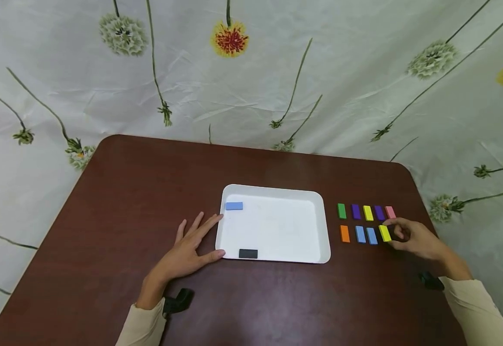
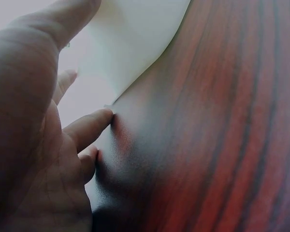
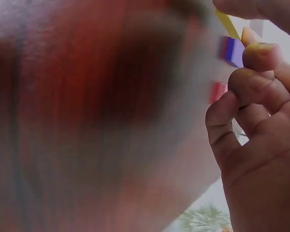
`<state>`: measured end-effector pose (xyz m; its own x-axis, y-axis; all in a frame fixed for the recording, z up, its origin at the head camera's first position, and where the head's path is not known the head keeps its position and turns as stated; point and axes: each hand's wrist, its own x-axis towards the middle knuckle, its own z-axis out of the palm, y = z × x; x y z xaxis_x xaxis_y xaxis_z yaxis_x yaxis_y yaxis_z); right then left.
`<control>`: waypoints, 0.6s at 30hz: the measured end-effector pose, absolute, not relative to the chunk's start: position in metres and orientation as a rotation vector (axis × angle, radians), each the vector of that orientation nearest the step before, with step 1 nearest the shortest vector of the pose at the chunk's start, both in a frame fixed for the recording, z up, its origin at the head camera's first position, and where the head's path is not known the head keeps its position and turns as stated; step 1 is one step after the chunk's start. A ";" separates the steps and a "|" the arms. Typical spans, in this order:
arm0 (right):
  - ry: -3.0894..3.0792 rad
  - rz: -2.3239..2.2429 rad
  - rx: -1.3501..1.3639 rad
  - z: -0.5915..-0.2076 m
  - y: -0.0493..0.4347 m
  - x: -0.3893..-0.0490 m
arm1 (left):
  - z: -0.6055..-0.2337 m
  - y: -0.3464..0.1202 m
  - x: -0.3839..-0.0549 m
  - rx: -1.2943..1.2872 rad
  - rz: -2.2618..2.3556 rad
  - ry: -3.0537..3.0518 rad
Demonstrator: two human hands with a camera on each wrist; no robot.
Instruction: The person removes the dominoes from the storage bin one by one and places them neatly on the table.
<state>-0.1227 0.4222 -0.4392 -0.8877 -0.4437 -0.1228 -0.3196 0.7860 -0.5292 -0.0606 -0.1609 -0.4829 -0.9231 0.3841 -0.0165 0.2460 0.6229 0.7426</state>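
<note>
My right hand pinches a yellow block between thumb and index finger, at the right end of the front row of blocks. In the right wrist view its other fingers are curled in towards the palm. With fingers spread, my left hand rests at the left side of a white tray, fingertips and thumb tip right at its rim. Inside the tray, a blue block lies near the upper left and a black block at the front edge.
Behind the yellow block, a row holds a green block, purple blocks, another yellow block and a pink block. The front row has an orange block and two blue blocks. A flowered cloth hangs beyond the brown table.
</note>
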 end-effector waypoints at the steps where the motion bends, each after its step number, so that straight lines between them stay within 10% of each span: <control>1: 2.724 -0.759 -0.596 -0.442 0.424 -0.121 | -0.483 -0.161 -0.060 0.526 1.183 2.666; 18: 2.782 -0.777 -0.630 -0.427 0.407 -0.133 | -0.482 -0.160 -0.063 0.508 1.148 2.679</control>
<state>-0.1325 0.4066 -0.4266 -0.8928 -0.4462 -0.0622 -0.3493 0.7728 -0.5298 -0.0633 -0.1601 -0.4817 -0.9249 0.3789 -0.0326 0.2378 0.6430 0.7280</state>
